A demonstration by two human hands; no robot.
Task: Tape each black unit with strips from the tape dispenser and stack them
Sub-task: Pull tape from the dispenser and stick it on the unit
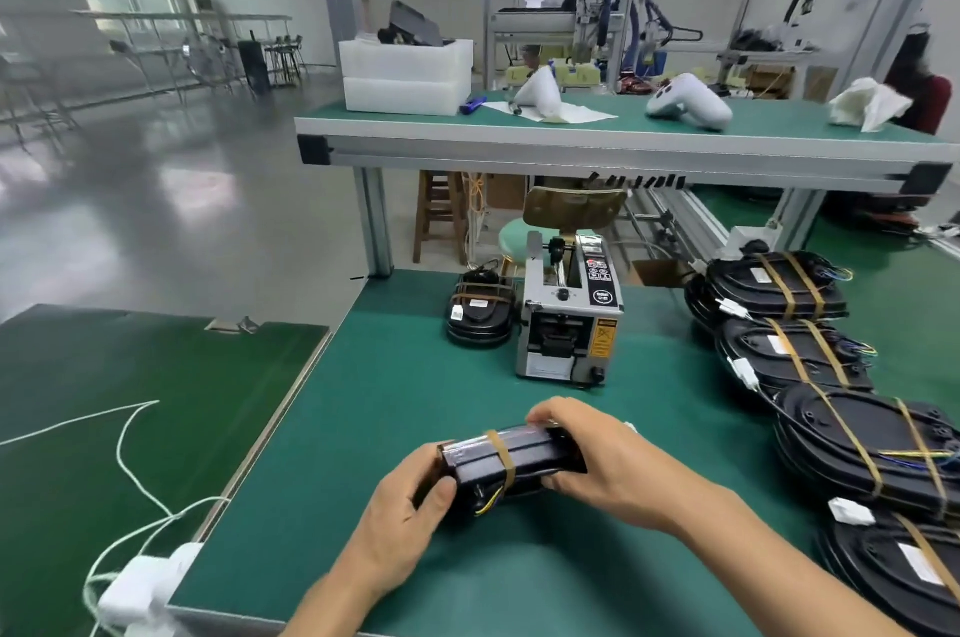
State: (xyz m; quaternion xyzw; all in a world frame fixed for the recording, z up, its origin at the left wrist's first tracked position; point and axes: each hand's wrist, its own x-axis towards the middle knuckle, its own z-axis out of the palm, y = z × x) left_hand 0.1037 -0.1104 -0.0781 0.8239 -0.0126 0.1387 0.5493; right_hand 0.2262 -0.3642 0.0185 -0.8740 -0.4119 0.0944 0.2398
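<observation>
Black unit gripped between both hands, left hand curled round near end, right hand clasping far end

Unit, held: glossy black, one tan tape band around it, yellow and blue wires at its underside.
Units in stacks at right: black, each crossed by tan tape strips; white connectors and white labels.
Small stack beside the dispenser: black, brown bands, white label.
Tape dispenser: silver-grey body, black control panel, orange warning sticker.
Table mat: green.
Foam boxes on the far bench: white.
</observation>
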